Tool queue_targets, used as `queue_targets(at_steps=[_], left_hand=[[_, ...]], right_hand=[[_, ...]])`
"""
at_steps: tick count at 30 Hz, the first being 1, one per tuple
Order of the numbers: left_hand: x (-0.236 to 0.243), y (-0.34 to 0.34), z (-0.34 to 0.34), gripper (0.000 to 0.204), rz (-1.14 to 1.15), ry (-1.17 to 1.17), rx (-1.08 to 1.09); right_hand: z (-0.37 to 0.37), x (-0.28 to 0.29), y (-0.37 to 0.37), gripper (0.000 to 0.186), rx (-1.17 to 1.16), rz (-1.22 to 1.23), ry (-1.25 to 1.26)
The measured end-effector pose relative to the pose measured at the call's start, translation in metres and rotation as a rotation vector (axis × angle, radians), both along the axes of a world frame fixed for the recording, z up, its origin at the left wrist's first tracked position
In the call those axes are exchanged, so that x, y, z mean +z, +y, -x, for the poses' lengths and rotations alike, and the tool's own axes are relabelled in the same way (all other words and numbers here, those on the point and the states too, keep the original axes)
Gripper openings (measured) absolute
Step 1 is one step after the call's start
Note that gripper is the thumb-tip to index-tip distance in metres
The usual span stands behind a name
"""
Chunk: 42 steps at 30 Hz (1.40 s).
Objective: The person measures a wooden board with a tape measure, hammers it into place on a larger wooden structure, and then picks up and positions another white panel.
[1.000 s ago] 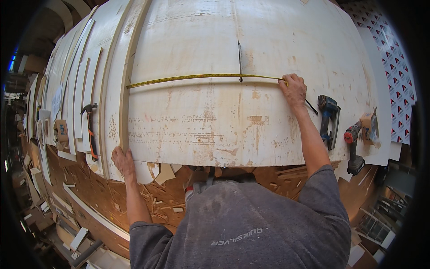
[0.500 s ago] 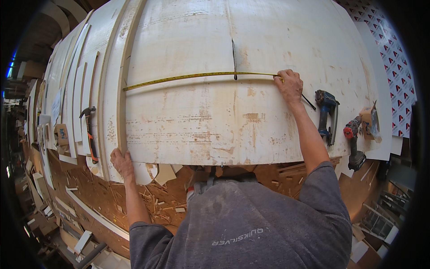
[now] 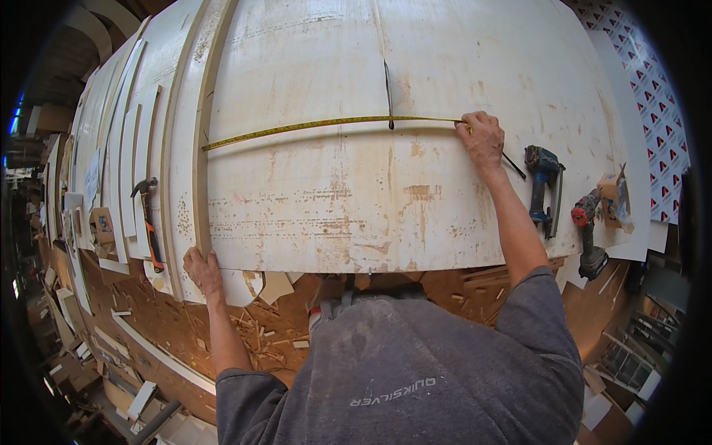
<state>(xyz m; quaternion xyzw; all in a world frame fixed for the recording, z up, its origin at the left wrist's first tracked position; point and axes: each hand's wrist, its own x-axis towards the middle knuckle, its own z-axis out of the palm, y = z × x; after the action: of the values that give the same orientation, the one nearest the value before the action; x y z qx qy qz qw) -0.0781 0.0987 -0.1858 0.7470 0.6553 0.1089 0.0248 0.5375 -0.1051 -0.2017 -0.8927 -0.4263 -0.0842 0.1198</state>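
A yellow tape measure [image 3: 311, 127] stretches across the worn white tabletop [image 3: 304, 174], its far left end at the edge of a long wooden strip [image 3: 202, 126]. My right hand [image 3: 483, 142] is closed around the tape measure's other end; the case is mostly hidden in the fingers. My left hand [image 3: 203, 272] grips the near end of the wooden strip at the table's front edge. Under the tape, a thin dark pencil-like stick [image 3: 389, 96] lies on the table. Another thin black stick [image 3: 514, 165] lies just beyond my right wrist.
Right of my right arm lie a blue nail gun [image 3: 544, 189], a red and black cordless drill [image 3: 587, 230] and an open cardboard box [image 3: 612, 199]. To the left are a hammer [image 3: 150, 222] and several narrow boards [image 3: 145, 148]. Wood offcuts litter the brown floor [image 3: 289, 326].
Almost nothing differs. The view has shifted very slightly, and both hands keep their holds on the tape measure and the wooden strip.
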Motion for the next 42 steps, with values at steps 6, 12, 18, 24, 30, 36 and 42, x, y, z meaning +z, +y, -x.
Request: queue_targets(at_steps=[6,12,18,24,30,36,42], left_hand=[[-0.006,0.004,0.009,0.037,-0.024,-0.005,-0.041],[-0.008,0.006,0.012,0.039,0.013,0.013,-0.010],[-0.008,0.004,0.008,0.040,-0.027,0.000,-0.038],[-0.009,0.003,0.010,0.041,0.000,0.001,-0.043],[-0.010,0.008,0.016,0.046,-0.039,-0.016,-0.029],[0.000,0.013,0.048,0.051,-0.059,-0.307,0.005],[0.031,0.098,0.119,0.046,-0.200,-0.265,0.065]], right_hand=[[-0.001,-0.002,-0.001,0.025,0.008,-0.019,-0.001],[0.001,-0.001,0.002,0.027,-0.006,-0.015,0.062],[-0.001,0.002,-0.001,0.028,-0.017,0.012,0.047],[0.000,0.006,0.004,0.028,-0.028,0.057,0.037],[0.001,0.014,-0.004,0.049,0.125,0.100,0.077],[0.040,0.028,-0.030,0.072,0.174,0.208,0.284],[0.126,-0.003,-0.077,0.070,0.021,-0.029,0.334]])
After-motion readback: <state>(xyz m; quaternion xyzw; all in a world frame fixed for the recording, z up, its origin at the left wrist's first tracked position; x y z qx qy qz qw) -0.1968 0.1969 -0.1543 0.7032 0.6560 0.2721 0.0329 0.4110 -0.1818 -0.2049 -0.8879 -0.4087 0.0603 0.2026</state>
